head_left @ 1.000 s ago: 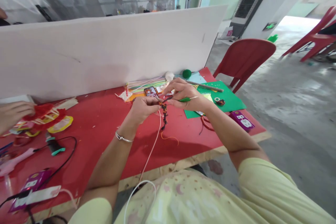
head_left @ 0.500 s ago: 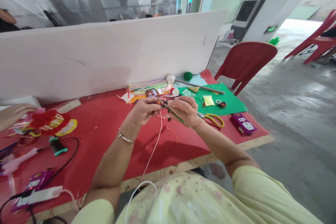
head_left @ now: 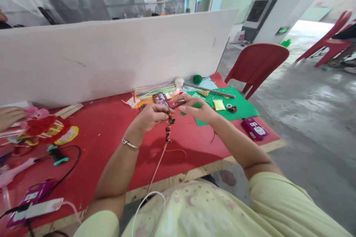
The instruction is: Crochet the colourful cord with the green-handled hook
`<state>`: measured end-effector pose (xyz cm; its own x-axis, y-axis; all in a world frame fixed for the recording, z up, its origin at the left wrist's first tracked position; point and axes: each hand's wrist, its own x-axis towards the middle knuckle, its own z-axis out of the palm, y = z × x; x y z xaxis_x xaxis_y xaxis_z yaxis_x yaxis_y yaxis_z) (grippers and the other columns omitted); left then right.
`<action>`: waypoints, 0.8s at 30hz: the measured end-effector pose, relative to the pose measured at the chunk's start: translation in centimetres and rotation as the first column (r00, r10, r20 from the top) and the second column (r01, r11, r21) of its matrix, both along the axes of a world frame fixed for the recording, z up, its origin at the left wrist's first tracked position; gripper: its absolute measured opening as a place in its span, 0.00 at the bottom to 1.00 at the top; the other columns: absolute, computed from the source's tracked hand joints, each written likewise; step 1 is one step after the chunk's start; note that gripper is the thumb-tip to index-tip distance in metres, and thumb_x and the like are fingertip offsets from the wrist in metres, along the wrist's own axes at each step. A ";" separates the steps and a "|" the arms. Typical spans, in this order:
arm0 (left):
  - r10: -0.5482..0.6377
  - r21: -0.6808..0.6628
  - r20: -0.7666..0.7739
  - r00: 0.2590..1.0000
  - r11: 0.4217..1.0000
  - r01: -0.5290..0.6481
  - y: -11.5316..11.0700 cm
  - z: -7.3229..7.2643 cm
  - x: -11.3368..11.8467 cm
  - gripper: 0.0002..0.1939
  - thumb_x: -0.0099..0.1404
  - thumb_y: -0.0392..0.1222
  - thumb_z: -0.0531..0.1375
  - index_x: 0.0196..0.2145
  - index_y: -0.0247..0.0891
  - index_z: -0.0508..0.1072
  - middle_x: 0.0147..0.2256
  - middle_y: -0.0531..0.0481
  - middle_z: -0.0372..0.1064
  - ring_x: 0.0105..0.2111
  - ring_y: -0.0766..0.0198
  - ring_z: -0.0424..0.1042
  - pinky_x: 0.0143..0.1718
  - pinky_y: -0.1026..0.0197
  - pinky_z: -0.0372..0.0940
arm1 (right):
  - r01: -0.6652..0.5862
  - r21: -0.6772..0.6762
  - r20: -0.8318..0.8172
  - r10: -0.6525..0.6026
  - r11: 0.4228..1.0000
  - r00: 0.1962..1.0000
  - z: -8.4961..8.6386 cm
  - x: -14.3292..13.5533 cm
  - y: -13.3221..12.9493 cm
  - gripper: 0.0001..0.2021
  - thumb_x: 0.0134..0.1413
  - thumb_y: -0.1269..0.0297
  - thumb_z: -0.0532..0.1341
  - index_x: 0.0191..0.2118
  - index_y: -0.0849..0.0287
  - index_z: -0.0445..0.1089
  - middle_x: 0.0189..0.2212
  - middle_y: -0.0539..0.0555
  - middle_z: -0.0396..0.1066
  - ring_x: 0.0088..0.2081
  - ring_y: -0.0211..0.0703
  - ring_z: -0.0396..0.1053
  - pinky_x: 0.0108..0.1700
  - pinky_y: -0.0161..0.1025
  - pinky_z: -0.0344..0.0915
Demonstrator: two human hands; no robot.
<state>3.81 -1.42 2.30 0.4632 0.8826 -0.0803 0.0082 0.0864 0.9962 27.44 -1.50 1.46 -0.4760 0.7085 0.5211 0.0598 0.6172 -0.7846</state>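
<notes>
My left hand (head_left: 151, 117), with a silver bangle at the wrist, pinches the top of a dark, multicoloured beaded strand (head_left: 168, 129). The strand hangs below the fingertips over the red tabletop (head_left: 111, 129), and a pale cord (head_left: 157, 168) runs down from it towards my lap. Close by on the right, my right hand (head_left: 196, 107) is closed around a green-handled tool (head_left: 197, 105). The tool's thin tip points towards the left fingers; its exact end is too small to tell.
A phone (head_left: 160, 99), a green sheet (head_left: 244, 105) and a purple box (head_left: 254, 129) lie beyond and right. At the left, another person's hand (head_left: 11, 116) is beside a red craft piece (head_left: 46, 127). A white board (head_left: 111, 59) stands behind.
The beaded strand now hangs down in view below my left fingers. My right hand has shifted and turned, drawing slightly up with the green tool. The view has moved slightly.
</notes>
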 end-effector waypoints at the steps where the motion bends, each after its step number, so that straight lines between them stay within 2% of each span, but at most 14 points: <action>1: 0.000 -0.042 0.061 0.998 0.999 0.003 0.0 -0.1 0.1 0.14 0.46 0.35 0.68 0.33 0.34 0.86 0.20 0.51 0.69 0.18 0.73 0.55 0.21 0.65 0.49 | -0.014 -0.144 -0.085 0.002 0.989 0.996 -0.6 -0.3 0.2 0.16 0.66 0.54 0.63 0.30 0.54 0.82 0.54 0.55 0.78 0.56 0.48 0.72 0.56 0.49 0.73; 3: 0.032 -0.110 0.151 0.988 0.994 -0.016 -0.1 -0.3 0.2 0.12 0.46 0.35 0.69 0.32 0.33 0.85 0.19 0.52 0.66 0.17 0.74 0.53 0.20 0.66 0.47 | -0.042 -0.342 -0.221 -0.037 0.939 0.975 -1.7 -0.8 0.3 0.16 0.65 0.51 0.63 0.33 0.54 0.82 0.54 0.55 0.76 0.54 0.46 0.73 0.50 0.44 0.76; 5: 0.072 -0.150 0.184 0.980 0.988 -0.044 -0.2 -0.5 0.2 0.11 0.46 0.36 0.70 0.31 0.34 0.85 0.19 0.53 0.66 0.18 0.74 0.56 0.20 0.67 0.48 | -0.033 -0.408 -0.292 -0.096 0.912 0.952 -2.4 -1.3 0.3 0.15 0.62 0.50 0.65 0.35 0.54 0.82 0.53 0.54 0.76 0.51 0.45 0.73 0.46 0.42 0.76; 7: 0.102 -0.158 0.176 0.979 0.985 -0.075 -0.3 -0.6 0.2 0.11 0.47 0.38 0.73 0.32 0.35 0.84 0.20 0.52 0.68 0.19 0.73 0.59 0.20 0.67 0.49 | 0.017 -0.377 -0.296 -0.138 0.926 0.945 -2.4 -1.4 0.1 0.15 0.61 0.49 0.66 0.32 0.54 0.82 0.51 0.55 0.76 0.52 0.46 0.73 0.48 0.43 0.76; 10: 0.126 -0.113 0.132 0.983 0.987 -0.112 -0.3 -0.7 0.1 0.15 0.46 0.38 0.75 0.35 0.36 0.85 0.23 0.52 0.71 0.19 0.74 0.60 0.20 0.67 0.50 | 0.115 -0.268 -0.251 -0.185 0.956 0.950 -1.8 -1.2 -0.3 0.17 0.61 0.49 0.67 0.26 0.54 0.82 0.50 0.56 0.78 0.55 0.49 0.72 0.54 0.48 0.73; 15: 0.206 -0.028 0.149 0.967 0.979 -0.204 -0.2 -0.7 0.3 0.12 0.44 0.35 0.75 0.30 0.35 0.85 0.21 0.53 0.71 0.19 0.74 0.59 0.22 0.65 0.52 | 0.244 -0.108 -0.201 -0.261 0.964 0.944 -1.0 -0.5 -0.6 0.15 0.60 0.48 0.68 0.27 0.50 0.83 0.49 0.55 0.79 0.56 0.53 0.71 0.62 0.56 0.67; 17: 0.210 -0.043 0.153 0.966 0.978 -0.206 -0.2 -0.8 0.6 0.11 0.44 0.34 0.75 0.29 0.35 0.84 0.20 0.54 0.70 0.18 0.74 0.57 0.21 0.65 0.50 | 0.214 -0.147 -0.224 -0.243 0.966 0.944 -1.2 -0.6 -0.6 0.17 0.59 0.48 0.69 0.25 0.51 0.82 0.49 0.55 0.78 0.56 0.52 0.70 0.60 0.53 0.69; 19: 0.197 -0.074 0.180 0.964 0.980 -0.186 -0.4 -1.0 1.2 0.12 0.43 0.33 0.74 0.30 0.35 0.84 0.21 0.53 0.70 0.18 0.75 0.55 0.20 0.65 0.48 | 0.110 -0.287 -0.288 -0.195 0.952 0.938 -1.8 -1.1 -0.5 0.17 0.58 0.46 0.69 0.27 0.53 0.81 0.50 0.55 0.78 0.55 0.49 0.71 0.53 0.46 0.74; 22: 0.195 -0.095 0.253 0.948 0.980 -0.176 -0.7 -1.5 2.4 0.17 0.43 0.32 0.74 0.35 0.36 0.86 0.27 0.49 0.76 0.21 0.73 0.62 0.20 0.67 0.48 | -0.080 -0.496 -0.421 -0.159 0.865 0.893 -3.2 -2.5 -0.6 0.17 0.57 0.44 0.69 0.39 0.53 0.82 0.46 0.53 0.78 0.46 0.43 0.74 0.42 0.37 0.75; 24: 0.213 -0.108 0.284 0.935 0.976 -0.190 -0.8 -1.8 2.9 0.19 0.43 0.32 0.74 0.37 0.37 0.86 0.31 0.48 0.78 0.25 0.69 0.69 0.21 0.68 0.51 | -0.151 -0.544 -0.487 -0.164 0.826 0.858 -4.2 -3.3 -0.7 0.19 0.58 0.43 0.68 0.45 0.53 0.82 0.41 0.52 0.78 0.40 0.40 0.75 0.40 0.35 0.74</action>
<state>6.68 -2.24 0.49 0.2898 0.9562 -0.0409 -0.3074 0.1334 0.9422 24.10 -2.22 -2.72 -0.2598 0.9441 0.2027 -0.4269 0.0760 -0.9011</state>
